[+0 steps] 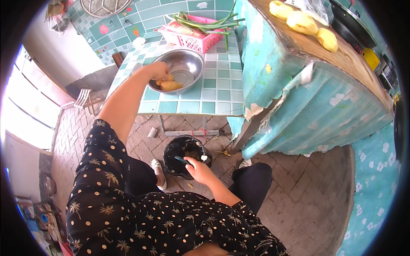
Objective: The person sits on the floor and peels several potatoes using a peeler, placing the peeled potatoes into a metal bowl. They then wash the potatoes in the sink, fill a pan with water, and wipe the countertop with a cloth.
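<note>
A stainless steel bowl (192, 65) stands on the tiled table, with unpeeled potatoes (171, 85) at its near left side. Into it reaches my left hand (160, 71), its fingers curled at the potatoes; whether they grip one is hidden. Lower down, my right hand (196, 169) holds a dark teal-handled tool (182, 159), perhaps a peeler, above a black-lined waste bin (173, 150) on the floor. Scraps lie inside the bin. Three peeled potatoes (301, 22) rest on the wooden board at the upper right, away from both hands.
Behind the bowl is a pink plastic basket (205, 43) with green onions (205, 24) and a packet. A cloth-draped counter (314, 96) borders the table on the right. A small wooden stool (85, 100) stands on the brick floor at left. A black pan (352, 27) sits at upper right.
</note>
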A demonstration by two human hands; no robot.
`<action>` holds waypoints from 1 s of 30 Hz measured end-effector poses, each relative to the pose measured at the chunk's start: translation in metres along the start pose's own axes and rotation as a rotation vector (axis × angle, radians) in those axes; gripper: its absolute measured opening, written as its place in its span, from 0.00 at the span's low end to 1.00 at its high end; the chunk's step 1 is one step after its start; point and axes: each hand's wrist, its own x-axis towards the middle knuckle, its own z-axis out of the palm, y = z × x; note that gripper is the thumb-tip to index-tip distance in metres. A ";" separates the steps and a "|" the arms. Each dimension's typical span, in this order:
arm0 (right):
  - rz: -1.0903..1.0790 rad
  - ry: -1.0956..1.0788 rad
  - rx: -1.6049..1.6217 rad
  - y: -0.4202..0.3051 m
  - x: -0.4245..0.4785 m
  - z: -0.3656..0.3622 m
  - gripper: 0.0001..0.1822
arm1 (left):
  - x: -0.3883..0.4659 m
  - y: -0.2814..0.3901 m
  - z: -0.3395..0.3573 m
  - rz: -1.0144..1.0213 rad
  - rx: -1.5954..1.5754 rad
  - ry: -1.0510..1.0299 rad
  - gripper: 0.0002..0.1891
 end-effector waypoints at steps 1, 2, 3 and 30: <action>-0.005 0.002 -0.004 0.001 0.002 0.001 0.18 | 0.002 -0.004 0.004 -0.008 -0.051 0.003 0.19; -0.010 0.004 -0.007 0.002 0.005 0.003 0.18 | 0.005 -0.008 0.007 -0.016 -0.101 0.007 0.20; -0.012 0.013 -0.012 0.004 0.006 0.003 0.18 | 0.005 -0.005 0.007 -0.016 -0.150 0.011 0.20; -0.042 0.165 -0.369 -0.028 0.032 0.016 0.17 | -0.162 0.065 0.329 -0.444 -2.637 0.004 0.18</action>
